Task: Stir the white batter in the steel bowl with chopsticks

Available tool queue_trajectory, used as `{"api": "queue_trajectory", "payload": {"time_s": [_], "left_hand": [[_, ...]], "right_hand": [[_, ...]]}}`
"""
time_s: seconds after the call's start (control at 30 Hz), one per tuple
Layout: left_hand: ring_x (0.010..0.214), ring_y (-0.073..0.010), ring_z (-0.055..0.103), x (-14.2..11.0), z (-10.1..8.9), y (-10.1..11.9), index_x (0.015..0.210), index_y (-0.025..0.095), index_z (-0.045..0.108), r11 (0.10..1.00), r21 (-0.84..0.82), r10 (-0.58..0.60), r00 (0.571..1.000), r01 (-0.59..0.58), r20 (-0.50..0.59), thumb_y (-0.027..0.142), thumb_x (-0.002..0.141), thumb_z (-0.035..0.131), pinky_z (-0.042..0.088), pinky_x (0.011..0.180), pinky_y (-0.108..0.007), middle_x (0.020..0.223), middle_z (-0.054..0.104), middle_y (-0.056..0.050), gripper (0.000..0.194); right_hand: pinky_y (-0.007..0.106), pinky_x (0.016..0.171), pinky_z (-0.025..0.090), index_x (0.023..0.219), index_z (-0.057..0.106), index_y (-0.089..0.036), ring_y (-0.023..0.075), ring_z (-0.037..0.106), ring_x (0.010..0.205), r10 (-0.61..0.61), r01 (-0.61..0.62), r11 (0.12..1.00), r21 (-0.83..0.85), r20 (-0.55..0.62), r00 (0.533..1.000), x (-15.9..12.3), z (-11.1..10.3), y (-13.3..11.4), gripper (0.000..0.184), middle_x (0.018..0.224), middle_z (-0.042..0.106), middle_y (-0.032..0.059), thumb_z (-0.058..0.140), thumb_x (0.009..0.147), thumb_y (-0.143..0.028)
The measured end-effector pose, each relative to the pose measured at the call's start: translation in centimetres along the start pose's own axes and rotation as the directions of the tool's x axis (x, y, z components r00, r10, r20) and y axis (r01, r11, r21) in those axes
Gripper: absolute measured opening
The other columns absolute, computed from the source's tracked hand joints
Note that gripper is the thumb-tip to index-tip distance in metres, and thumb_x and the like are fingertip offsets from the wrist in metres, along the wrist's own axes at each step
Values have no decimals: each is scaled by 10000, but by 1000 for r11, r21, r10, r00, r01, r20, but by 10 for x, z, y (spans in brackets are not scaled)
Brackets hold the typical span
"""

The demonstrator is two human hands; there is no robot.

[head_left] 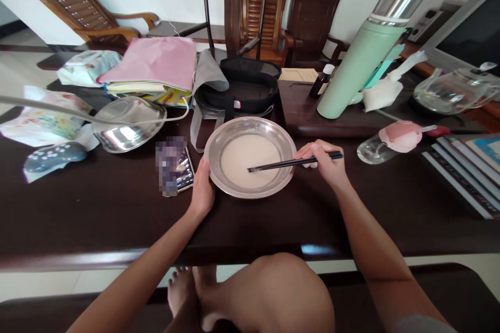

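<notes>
A round metal bowl [219, 179] stands on the dark wooden table, with a milky white liquid [250, 153] in it. My left hand [203, 190] is closed on the bowl's left rim, its thumb side against the metal. In my right hand [326, 161], at the bowl's right side, I grip dark chopsticks [277, 165]. They slant down to the left, and their tips dip into the liquid near the middle of the bowl. A small whitish thing under my right fingers is too hidden to name. Left of the bowl lies a phone [185, 169], partly blurred out.
Behind the bowl is a black open case [250, 86]. A shiny metal basin [130, 130] and a pink folder [152, 62] stand back left. On the right are a green thermos [355, 73], a lidded glass cup [377, 148], a glass teapot [449, 93] and stacked books [464, 171].
</notes>
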State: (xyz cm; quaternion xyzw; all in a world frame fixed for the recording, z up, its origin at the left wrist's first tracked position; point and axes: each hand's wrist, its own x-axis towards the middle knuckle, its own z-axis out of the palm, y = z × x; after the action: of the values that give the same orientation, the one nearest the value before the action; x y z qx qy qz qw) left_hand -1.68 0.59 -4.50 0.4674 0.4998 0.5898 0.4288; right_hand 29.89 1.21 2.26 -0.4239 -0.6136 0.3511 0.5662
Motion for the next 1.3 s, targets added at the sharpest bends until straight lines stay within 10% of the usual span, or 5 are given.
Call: {"api": "queue_trajectory", "payload": {"time_s": [0.63,0.87,1.13,1.3], "left_hand": [[1551,-333,485,-1,-1,0,1393,246,719,1000,10,-1,1000,1,-16,571,1060,506,296,1346,-494,1539,662,-69,512],[1536,-326,506,1,-1,-2,1365,257,735,1000,-26,8,1000,-8,-16,591,1040,540,328,1332,-489,1489,699,-61,505],[1500,-345,541,-1,2,7,1278,212,768,999,-29,-16,999,15,-45,521,1003,594,347,1319,-489,1495,697,-69,448],[1519,-342,524,0,2,5,1301,223,753,998,-60,-39,998,37,-39,526,1012,576,323,1332,-505,1483,702,-75,455]], "right_hand": [[396,806,669,764,807,-268,245,836,863,-26,32,997,-72,84,996,-1,9,-1,350,856,864,40,751,931,-570],[395,759,661,666,763,-254,236,817,759,-49,52,998,27,-88,995,4,-1,0,426,729,821,39,712,976,-541],[398,815,680,752,813,-268,244,840,850,-47,49,998,-27,76,996,0,8,-3,327,839,864,37,764,939,-532],[385,774,666,691,787,-259,229,825,774,-48,51,998,35,-67,997,3,0,-1,386,775,844,40,727,976,-513]]}}
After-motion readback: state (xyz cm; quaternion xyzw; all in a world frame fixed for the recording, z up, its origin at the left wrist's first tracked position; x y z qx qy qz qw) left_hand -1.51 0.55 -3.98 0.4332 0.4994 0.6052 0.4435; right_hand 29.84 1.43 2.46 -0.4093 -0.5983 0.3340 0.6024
